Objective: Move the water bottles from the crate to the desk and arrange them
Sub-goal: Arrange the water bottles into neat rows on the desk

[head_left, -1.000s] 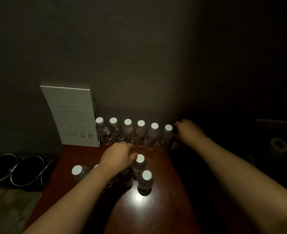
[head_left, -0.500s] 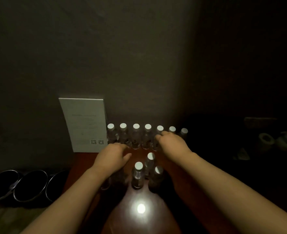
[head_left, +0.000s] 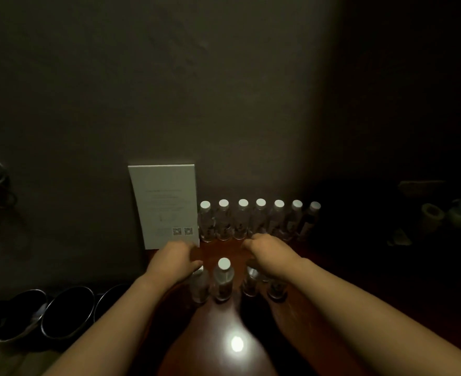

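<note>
Water bottles [head_left: 223,278] upright, caps up.

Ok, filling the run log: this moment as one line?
stage: arranging | back row: seven bottles at wall | left hand: over near bottle | right hand: over near bottles | middle bottle: free

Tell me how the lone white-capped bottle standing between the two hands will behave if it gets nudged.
The front bottle stands tall and narrow on the glossy desk, so a nudge near its cap would probably tip it. Pushed low, it would more likely slide. It looks like clear, smooth plastic, so probably not fragile, though it would likely roll once down.
</note>
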